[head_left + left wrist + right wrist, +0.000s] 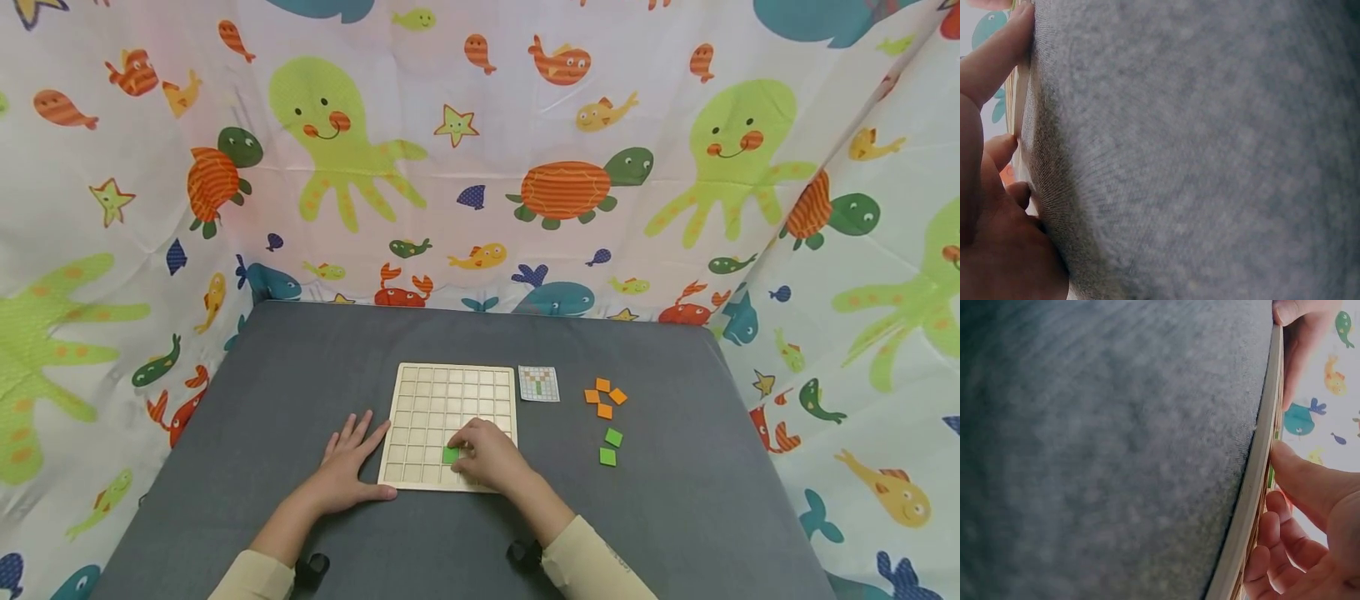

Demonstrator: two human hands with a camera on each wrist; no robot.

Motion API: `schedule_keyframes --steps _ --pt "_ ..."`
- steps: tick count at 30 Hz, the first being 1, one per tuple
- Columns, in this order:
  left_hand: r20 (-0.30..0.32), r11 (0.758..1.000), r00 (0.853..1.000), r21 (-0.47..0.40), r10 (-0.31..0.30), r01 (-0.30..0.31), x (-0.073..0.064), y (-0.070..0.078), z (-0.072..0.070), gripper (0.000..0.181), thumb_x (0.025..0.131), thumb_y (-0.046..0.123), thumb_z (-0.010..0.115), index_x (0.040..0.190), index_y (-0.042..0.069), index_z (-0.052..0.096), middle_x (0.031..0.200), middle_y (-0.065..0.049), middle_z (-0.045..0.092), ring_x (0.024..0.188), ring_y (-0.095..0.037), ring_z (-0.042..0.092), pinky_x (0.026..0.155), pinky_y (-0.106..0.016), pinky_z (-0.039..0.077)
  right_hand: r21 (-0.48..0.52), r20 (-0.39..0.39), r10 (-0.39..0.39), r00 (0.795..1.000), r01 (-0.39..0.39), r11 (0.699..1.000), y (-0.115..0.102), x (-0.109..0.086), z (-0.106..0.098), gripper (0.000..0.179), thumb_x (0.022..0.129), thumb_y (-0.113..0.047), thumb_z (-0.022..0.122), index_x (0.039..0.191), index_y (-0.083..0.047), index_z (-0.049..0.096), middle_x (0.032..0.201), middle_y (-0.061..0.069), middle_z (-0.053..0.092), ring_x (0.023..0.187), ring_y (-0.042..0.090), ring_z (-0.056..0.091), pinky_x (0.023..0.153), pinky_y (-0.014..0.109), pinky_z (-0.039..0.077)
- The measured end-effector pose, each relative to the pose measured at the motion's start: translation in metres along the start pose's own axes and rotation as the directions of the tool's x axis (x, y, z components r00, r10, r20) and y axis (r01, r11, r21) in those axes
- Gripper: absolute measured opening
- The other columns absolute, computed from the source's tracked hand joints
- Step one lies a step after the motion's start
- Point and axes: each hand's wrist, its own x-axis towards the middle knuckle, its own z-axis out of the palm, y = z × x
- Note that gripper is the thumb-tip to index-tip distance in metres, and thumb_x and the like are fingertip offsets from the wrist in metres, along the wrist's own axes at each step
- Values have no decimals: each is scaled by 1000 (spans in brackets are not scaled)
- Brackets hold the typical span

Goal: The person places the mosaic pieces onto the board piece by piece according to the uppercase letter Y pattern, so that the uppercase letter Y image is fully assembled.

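Note:
A wooden grid board (420, 417) lies flat on the grey table, with a green square tile (450, 455) in a cell of its lower part. My right hand (491, 457) is over the board, its thumb and index finger pinching that tile by its edges. In the right wrist view the thumb (1304, 478) is right at the green, and the other fingers curl low over the board. My left hand (347, 468) rests on the table with fingers spread, the index fingertip and thumb touching the board's left edge and lower left corner.
Right of the board lies a small pattern card (538, 384) with a coloured grid. Several orange square tiles (603, 385) are farther right, with two green tiles (607, 457) below them. A curtain printed with sea animals (480, 208) surrounds the grey table (675, 500).

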Motion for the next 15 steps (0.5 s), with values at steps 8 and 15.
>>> schedule_keyframes --steps 8,15 --pt "0 1000 1000 -2 -7 7 0 -1 1 120 67 70 82 162 22 26 170 -17 6 155 -45 -5 119 -69 2 87 -53 -9 999 13 996 7 -6 -8 30 83 -14 83 112 -12 76 104 0 68 92 18 66 78 31 55" --pt "-5 1000 1000 0 -3 3 2 -4 4 120 66 73 80 162 24 26 170 -16 7 156 -43 -4 119 -69 2 121 -122 -8 993 22 992 13 -14 -24 28 86 -10 80 113 -9 75 106 4 71 94 23 68 77 33 55"
